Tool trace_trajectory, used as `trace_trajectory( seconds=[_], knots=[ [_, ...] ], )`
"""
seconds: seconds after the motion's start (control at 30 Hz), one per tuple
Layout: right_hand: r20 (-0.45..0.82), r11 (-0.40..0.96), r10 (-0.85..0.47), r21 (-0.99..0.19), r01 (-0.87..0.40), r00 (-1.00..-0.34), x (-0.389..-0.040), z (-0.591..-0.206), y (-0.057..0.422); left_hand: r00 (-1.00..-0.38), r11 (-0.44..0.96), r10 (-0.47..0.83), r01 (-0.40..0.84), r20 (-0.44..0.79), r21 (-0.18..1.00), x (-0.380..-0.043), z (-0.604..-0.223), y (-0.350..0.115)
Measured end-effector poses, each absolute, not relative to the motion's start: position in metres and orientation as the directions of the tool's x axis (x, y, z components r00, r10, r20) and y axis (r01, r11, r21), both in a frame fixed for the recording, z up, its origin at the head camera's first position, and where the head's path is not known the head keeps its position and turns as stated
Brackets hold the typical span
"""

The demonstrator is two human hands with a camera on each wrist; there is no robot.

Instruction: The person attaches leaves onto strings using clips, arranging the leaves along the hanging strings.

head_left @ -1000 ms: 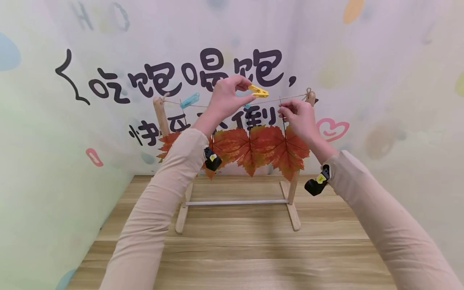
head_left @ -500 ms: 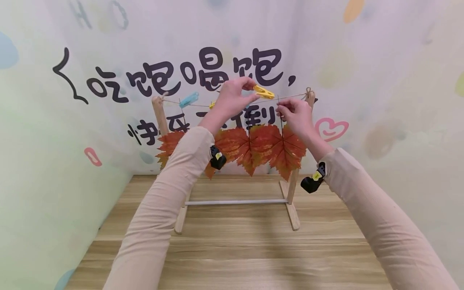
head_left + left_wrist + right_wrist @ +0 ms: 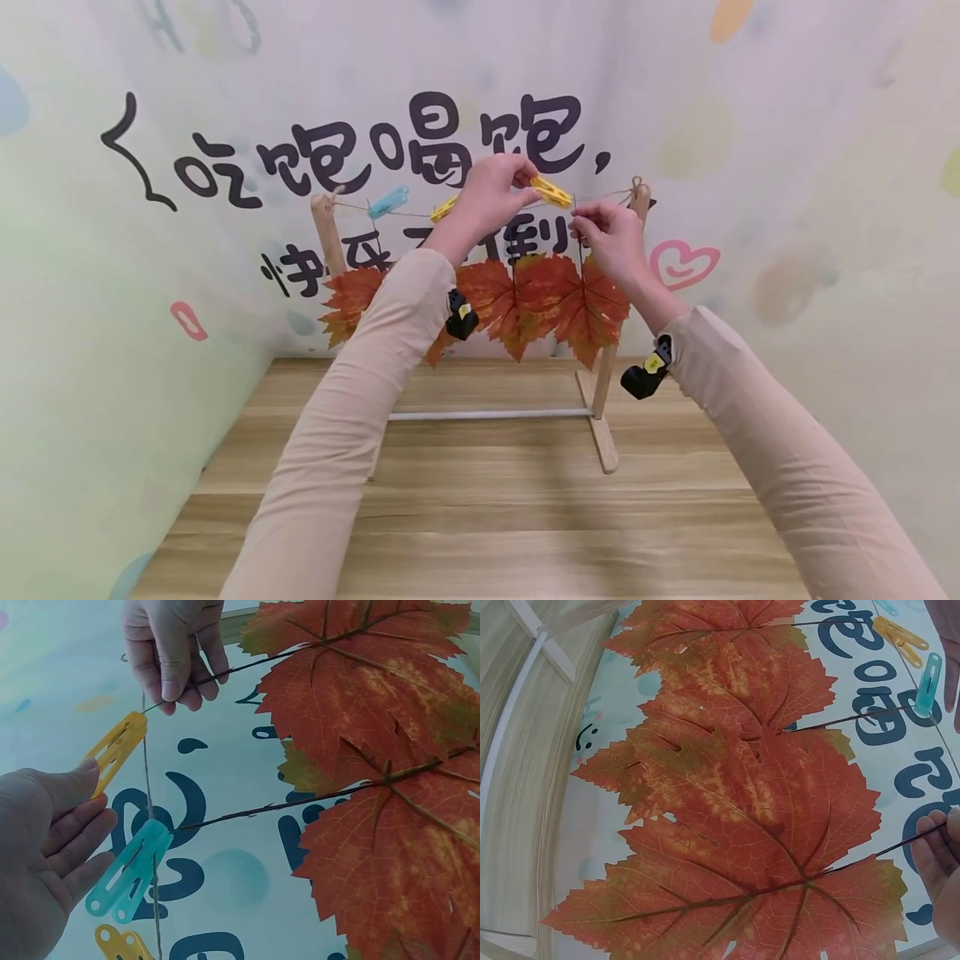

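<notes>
My left hand (image 3: 491,196) pinches a yellow clothespin (image 3: 552,192) between thumb and fingers. In the left wrist view, the clothespin's nose meets the twine (image 3: 148,780) beside the tip of a leaf stem (image 3: 247,667). That stem is pinched by my right hand (image 3: 611,237), just below the line. The stem belongs to the rightmost red-orange maple leaf (image 3: 705,900), which hangs down. Along the twine, a teal clothespin (image 3: 135,866) holds the neighbouring leaf's stem. Farther left are another yellow clothespin (image 3: 444,208) and a teal one (image 3: 387,202). My left forearm hides part of the leaves.
The twine is tied between two wooden posts (image 3: 327,233) of a stand. A white rod (image 3: 487,414) joins its feet on the wood-grain table (image 3: 480,517). Close behind is a printed wall (image 3: 795,167) with dark characters.
My left hand has carried the yellow clothespin right and slightly down, up to the stem tip. My right hand, still pinching the stem, has shifted slightly left.
</notes>
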State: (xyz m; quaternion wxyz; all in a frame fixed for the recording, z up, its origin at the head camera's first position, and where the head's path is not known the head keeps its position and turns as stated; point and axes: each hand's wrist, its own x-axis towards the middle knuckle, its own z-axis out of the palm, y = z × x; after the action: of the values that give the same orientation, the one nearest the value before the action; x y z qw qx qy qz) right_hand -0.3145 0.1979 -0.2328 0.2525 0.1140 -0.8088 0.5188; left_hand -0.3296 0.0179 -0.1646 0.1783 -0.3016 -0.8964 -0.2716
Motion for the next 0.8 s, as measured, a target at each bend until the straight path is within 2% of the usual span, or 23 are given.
trace_trajectory(
  seconds=[0.27,0.57,0.8],
  knots=[
    [0.517,0.436,0.089,-0.789,-0.433,-0.851,-0.3142,-0.2333,0.1988,-0.743,0.662,0.407,0.641,0.532,0.388,-0.3314,-0.1650,0.0214],
    [0.515,0.439,0.096,-0.790,-0.429,-0.852,-0.3132,-0.2352,0.1984,-0.750,0.652,0.399,0.636,0.527,0.412,-0.3322,-0.1675,0.0232],
    [0.508,0.463,0.115,-0.788,-0.406,-0.854,-0.3128,-0.2345,0.1972,-0.740,0.660,0.412,0.645,0.532,0.385,-0.3342,-0.1700,0.0269]
  ],
)
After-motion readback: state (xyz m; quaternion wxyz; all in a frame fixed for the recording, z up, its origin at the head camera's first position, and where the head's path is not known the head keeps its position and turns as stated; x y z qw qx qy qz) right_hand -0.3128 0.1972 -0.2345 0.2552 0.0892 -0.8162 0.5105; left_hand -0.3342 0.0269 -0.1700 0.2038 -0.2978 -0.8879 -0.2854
